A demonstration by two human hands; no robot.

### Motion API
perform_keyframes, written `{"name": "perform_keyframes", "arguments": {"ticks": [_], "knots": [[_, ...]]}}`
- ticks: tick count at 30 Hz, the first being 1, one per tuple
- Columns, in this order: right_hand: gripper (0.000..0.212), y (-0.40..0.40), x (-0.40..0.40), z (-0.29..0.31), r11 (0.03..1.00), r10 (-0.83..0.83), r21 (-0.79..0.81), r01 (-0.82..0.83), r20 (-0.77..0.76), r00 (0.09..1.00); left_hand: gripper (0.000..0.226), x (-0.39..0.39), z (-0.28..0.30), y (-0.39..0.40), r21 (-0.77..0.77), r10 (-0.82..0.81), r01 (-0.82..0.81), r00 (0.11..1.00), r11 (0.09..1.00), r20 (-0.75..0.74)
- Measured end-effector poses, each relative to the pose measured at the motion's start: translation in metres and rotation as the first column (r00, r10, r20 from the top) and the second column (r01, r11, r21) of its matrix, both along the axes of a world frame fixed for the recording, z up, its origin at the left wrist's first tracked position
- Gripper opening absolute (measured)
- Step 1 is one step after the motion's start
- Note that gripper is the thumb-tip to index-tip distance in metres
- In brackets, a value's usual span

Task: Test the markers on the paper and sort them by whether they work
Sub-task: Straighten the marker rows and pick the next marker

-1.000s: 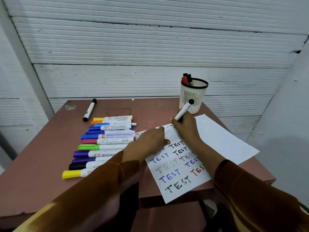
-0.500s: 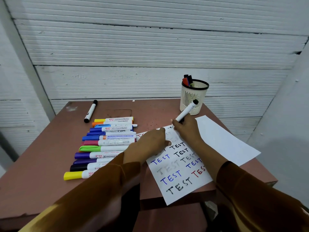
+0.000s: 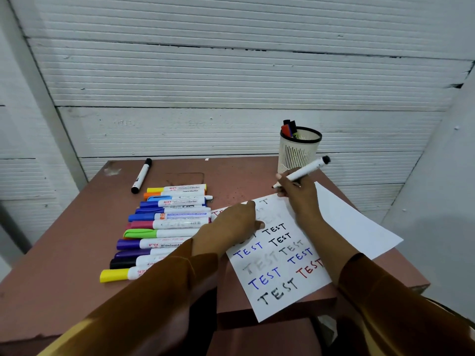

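Both hands meet the paper (image 3: 277, 273): left hand (image 3: 231, 224) presses flat, right hand (image 3: 299, 194) pinches black marker (image 3: 303, 172) just past its far edge.

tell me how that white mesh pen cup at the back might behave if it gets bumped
The pen cup looks light: thin slotted walls, only a few markers inside. It is taller than wide and those markers lean left, so a knock could tip it. Standing near the table back edge, it might slide off.

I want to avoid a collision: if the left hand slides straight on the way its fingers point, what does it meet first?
Probably the right hand, which grips the black marker just beyond the left hand at the test paper's far edge. Depth is unclear.
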State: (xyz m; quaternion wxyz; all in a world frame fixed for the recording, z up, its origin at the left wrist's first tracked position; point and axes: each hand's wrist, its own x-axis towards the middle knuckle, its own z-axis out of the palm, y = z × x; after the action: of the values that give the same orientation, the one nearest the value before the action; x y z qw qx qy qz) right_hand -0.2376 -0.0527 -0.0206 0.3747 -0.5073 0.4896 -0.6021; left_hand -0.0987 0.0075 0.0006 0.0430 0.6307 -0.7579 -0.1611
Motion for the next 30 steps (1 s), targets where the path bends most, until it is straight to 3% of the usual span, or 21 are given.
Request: {"name": "perform_keyframes", "arguments": {"ticks": [3,5,8,10,17,30], "knots": [[0.007,-0.004,-0.006,0.002,0.997,0.052,0.045,-0.057,0.103,0.993,0.046,0.001,0.001,-0.001,0.014,0.001,-0.001,1.000,1.000,0.001],[0.002,-0.003,-0.005,0.002,0.993,0.069,0.089,-0.071,0.019,0.997,0.047,0.000,0.001,-0.002,0.024,0.003,-0.003,1.000,1.000,0.006],[0.017,-0.001,-0.001,0.002,0.992,0.045,0.124,-0.024,-0.169,0.984,0.047,-0.001,0.002,-0.003,0.035,0.006,-0.006,1.000,0.999,-0.001],[0.015,-0.001,0.000,0.001,0.992,0.034,0.130,-0.002,-0.239,0.970,0.047,0.000,0.001,-0.003,0.035,0.005,-0.004,1.000,0.999,0.000],[0.009,0.003,0.003,0.002,0.995,0.018,0.098,0.014,-0.319,0.947,0.048,0.001,0.001,-0.004,0.019,-0.005,0.005,1.000,1.000,0.002],[0.025,0.002,0.004,-0.001,0.996,-0.027,0.061,0.057,-0.411,0.911,0.049,0.001,0.000,-0.004,0.020,-0.010,0.010,1.000,1.000,0.011]]}}
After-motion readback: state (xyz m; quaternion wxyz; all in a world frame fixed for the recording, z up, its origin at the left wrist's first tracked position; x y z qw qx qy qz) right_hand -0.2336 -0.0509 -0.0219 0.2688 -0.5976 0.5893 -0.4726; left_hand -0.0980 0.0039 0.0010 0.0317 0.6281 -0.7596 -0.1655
